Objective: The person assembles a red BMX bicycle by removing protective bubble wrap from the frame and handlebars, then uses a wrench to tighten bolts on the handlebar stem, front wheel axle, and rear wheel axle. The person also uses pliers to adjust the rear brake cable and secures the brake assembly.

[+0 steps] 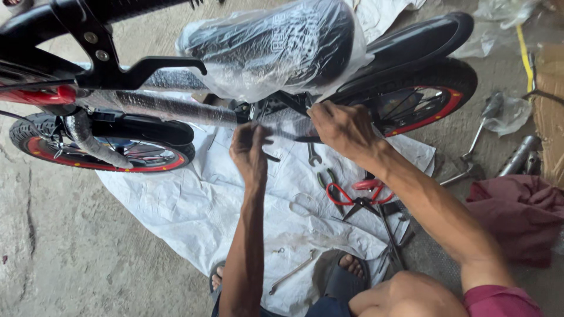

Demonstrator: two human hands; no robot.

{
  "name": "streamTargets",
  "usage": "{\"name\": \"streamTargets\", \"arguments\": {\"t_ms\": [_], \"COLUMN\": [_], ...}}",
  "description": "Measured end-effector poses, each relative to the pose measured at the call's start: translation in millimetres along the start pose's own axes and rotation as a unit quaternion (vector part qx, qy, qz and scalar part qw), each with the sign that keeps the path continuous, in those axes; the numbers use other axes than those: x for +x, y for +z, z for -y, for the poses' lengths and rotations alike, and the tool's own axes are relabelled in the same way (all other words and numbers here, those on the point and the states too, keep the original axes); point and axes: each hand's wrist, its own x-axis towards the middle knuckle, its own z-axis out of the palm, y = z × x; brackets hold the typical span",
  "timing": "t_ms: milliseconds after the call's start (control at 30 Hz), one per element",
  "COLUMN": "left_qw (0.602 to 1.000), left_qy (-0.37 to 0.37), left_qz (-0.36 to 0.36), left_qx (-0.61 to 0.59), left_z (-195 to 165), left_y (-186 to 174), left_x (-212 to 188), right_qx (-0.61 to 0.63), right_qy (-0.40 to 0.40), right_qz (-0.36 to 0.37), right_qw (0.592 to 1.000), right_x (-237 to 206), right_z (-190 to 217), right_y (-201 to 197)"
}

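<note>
Centre of frame: the left hand (249,154) pinched the clear plastic wrap on the small black bicycle's frame tube (176,108), while the right hand (343,130) gripped a thin dark tool (kind unclear) beneath the plastic-covered black saddle (276,44). Red-rimmed wheels (437,97) sat at the upper right and left. Red-handled pliers (352,196) and a steel spanner (292,271) lay on the white sheet (176,205) below.
</note>
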Motion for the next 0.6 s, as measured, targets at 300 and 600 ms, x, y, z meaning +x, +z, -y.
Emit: {"name": "streamTargets", "arguments": {"t_ms": [300, 600], "left_qw": [0.981, 0.696], "left_qy": [-0.035, 0.483], "left_qz": [-0.033, 0.212], "left_qx": [-0.188, 0.488], "left_z": [-38, -65], "left_y": [22, 21], "left_x": [6, 21], "right_qx": [0.003, 0.009], "right_qy": [-0.04, 0.07], "right_qz": [-0.025, -0.035], "right_qw": [0.999, 0.997], "right_x": [6, 16], "right_z": [13, 17], "right_y": [-9, 10]}}
